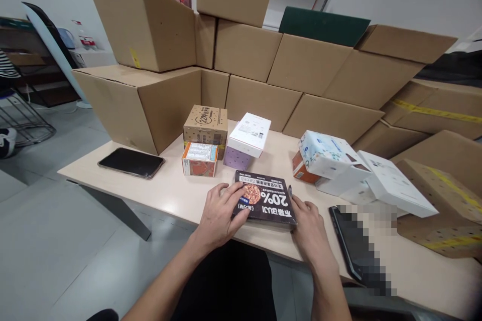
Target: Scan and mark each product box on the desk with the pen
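Observation:
A black cookie box (269, 198) with large white "20%" lettering, upside down from my side, lies flat near the table's front edge. My left hand (225, 209) rests over its left end, fingers spread on the top and thumb stretched along the near side. At the box's right end is my right hand (308, 220), its fingers curled around a slim dark pen-like tool (289, 190). Only the tool's tip shows above the fingers, close to the box's right edge; the rest is hidden in the hand.
Behind stand a small orange box (200, 160), a brown printed carton (205, 123) and a white box (249, 133) on a purple one (236, 160). Several white boxes (331, 155) sit right. Phones lie left (131, 162) and right (352, 241). Stacked cardboard cartons (259, 100) wall the back.

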### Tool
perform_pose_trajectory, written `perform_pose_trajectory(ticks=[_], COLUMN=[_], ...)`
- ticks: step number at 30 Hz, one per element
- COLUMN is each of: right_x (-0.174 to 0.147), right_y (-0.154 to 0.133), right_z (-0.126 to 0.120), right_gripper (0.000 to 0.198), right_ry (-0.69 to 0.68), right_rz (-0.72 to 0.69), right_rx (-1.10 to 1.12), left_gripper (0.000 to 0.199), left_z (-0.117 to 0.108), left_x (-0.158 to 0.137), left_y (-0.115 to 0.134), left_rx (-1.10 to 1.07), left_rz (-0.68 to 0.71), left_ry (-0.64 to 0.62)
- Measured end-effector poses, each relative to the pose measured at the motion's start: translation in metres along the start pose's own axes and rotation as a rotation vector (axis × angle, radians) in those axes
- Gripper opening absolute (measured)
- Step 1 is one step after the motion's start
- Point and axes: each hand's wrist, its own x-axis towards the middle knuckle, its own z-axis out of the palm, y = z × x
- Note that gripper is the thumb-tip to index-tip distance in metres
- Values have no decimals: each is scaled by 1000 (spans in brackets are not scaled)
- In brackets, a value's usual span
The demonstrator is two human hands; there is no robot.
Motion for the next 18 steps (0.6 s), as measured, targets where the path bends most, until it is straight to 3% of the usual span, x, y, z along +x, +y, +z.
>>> perform_pose_trajectory(ticks=[3, 5, 8, 12, 15, 18], right_x=[-10, -25, -56, -91, -97, -92], right_y=[6, 13, 29, 51, 57, 56], right_z=[-5, -13, -27, -33, -29, -23], right_gripper=[58, 46, 69, 101, 106, 101], right_ry=[181, 354, 465, 197, 18, 17], right_rz=[-25, 32, 293, 722, 830, 868], right_rx=[78, 79, -33, -79, 4, 19], left_gripper=[43, 44, 44, 44, 45, 45], left_z=[-1, -1, -2, -4, -4, -4], left_x=[0, 0, 1, 2, 1, 0], left_y=[0, 0, 0, 0, 0, -1], left_rx=[-10, -26, -49, -75, -93, -103], left_rz=[-7, -11, -17, -31, -27, -30], left_ry=[-1, -6, -13, -38, -51, -41])
